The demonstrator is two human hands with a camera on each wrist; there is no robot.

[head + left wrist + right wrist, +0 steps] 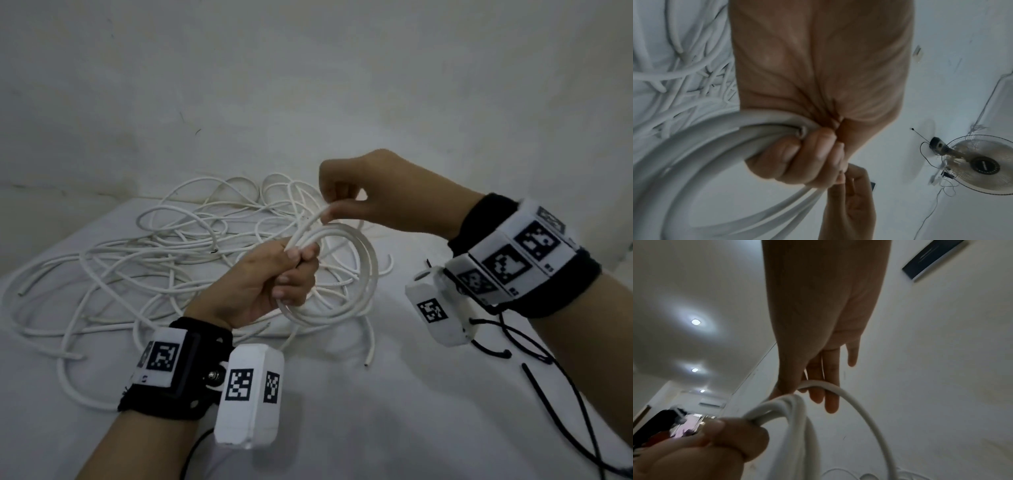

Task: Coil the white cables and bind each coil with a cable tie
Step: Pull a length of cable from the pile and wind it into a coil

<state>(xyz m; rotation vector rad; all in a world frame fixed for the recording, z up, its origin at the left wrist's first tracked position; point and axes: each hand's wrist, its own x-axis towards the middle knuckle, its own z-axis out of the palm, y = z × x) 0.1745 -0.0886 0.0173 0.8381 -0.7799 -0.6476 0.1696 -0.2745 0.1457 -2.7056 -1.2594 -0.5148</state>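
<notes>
My left hand (287, 274) is curled tight round a coil of white cable (359, 298) held above the table; the left wrist view shows the coil (684, 162) looping out of the fist, with a cut end at the fingers. My right hand (346, 205) sits just above and right of it and pinches the free end of the same cable (308, 226) between thumb and fingers. In the right wrist view that strand (859, 402) arcs from the right fingers (830, 395) down past the left fist (715, 443). No cable tie shows clearly.
A loose tangle of white cables (144, 260) sprawls over the white table (376, 428) behind and left of my hands. Thin black cords (548, 383) lie at the right under my right wrist. A white wall rises just behind the table. A fan (980, 165) appears in the left wrist view.
</notes>
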